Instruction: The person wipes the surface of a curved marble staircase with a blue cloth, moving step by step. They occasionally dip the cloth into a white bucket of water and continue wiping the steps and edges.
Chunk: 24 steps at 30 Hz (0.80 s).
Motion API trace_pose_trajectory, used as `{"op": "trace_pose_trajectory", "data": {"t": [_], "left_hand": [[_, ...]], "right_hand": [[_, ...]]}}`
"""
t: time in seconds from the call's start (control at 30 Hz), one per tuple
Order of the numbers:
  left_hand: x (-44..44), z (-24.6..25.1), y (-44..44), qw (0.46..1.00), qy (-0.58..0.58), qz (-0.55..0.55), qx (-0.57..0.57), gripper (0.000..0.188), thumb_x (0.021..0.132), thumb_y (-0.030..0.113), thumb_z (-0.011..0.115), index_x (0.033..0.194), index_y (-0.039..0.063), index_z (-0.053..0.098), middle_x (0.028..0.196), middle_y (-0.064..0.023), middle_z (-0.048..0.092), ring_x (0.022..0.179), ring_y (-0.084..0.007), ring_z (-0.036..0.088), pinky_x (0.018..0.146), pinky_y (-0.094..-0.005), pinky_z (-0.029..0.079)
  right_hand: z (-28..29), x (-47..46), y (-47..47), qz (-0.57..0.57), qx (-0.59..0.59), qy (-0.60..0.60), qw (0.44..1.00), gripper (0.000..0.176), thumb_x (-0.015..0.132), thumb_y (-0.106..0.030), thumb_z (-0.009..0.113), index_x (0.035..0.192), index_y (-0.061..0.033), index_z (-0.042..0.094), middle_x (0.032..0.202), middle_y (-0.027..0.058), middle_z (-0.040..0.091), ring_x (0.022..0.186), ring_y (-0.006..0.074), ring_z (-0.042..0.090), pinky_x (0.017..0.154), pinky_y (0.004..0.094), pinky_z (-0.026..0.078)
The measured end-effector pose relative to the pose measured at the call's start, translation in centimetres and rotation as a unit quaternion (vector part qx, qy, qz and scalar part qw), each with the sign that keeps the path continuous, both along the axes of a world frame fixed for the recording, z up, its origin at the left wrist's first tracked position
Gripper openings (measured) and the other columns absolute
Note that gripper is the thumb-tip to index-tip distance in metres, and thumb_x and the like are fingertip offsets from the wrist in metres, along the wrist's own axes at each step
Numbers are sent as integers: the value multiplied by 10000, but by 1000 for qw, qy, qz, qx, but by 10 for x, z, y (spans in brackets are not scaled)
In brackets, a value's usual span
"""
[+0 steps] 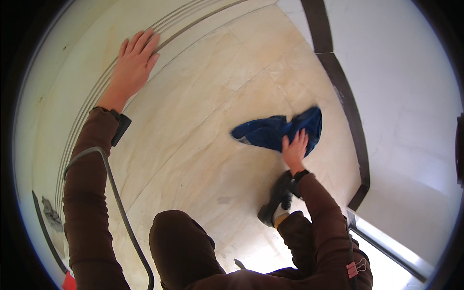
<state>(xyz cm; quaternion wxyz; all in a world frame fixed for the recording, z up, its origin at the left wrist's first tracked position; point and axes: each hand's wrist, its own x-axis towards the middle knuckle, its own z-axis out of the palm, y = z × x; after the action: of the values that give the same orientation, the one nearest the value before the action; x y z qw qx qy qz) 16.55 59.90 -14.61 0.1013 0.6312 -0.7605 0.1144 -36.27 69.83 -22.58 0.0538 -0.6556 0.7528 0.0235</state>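
My right hand [295,150] holds a dark blue cloth [264,130] down against the beige, marble-patterned tile floor [203,105]. Its fingers lie extended over the cloth's near right part, and the cloth spreads out to the left and beyond them. The cloth's right edge is slightly blurred. Further left, my left hand [135,63] rests palm down on the grooved edge [99,85] of a pale tiled step, fingers a little apart and holding nothing. Each wrist wears a black strap.
A dark baseboard [348,98] runs along the white wall [402,119] at right. My black shoe [273,199] stands just behind my right hand. A bent grey metal rod [121,203] crosses my left sleeve. A crumpled grey rag [52,214] and a red object [69,281] lie far left.
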Motion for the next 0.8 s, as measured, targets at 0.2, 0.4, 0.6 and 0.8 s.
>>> {"op": "trace_pose_trajectory", "data": {"t": [0.2, 0.4, 0.6, 0.8], "left_hand": [[2, -5, 0, 1000, -5, 9, 4, 461, 996, 291, 479, 1420, 117, 422, 1499, -57, 379, 1387, -276, 327, 1152, -483, 243], [3, 2, -1, 1000, -14, 3, 21, 498, 962, 216, 504, 1436, 100, 404, 1512, -80, 362, 1400, -299, 313, 1157, -485, 235], [6, 3, -2, 998, -29, 11, 49, 529, 931, 114, 510, 1445, 70, 391, 1531, -102, 338, 1414, -314, 292, 1176, -453, 216], [12, -2, -2, 998, -9, 18, 62, 553, 917, 43, 490, 1457, 51, 373, 1538, -114, 326, 1419, -332, 277, 1180, -438, 217]], "right_hand": [[38, 119, 115, 353, 233, -55, 905, 668, 623, -498, 728, 1152, -105, 620, 1221, 221, 489, 1236, 537, 334, 831, 674, 366], [9, 268, 29, 625, 114, -314, 705, 670, 743, -487, 690, 1310, -147, 576, 1498, 155, 372, 1461, 365, 162, 1060, 712, 221], [-15, 233, -176, 529, -15, -220, 819, 688, 771, -566, 597, 1351, -202, 538, 1490, 128, 398, 1424, 362, 246, 1018, 726, 255], [-16, 80, -325, 298, -8, -170, 939, 744, 848, -600, 513, 1460, -189, 414, 1559, 127, 280, 1459, 377, 132, 1090, 700, 142]]}}
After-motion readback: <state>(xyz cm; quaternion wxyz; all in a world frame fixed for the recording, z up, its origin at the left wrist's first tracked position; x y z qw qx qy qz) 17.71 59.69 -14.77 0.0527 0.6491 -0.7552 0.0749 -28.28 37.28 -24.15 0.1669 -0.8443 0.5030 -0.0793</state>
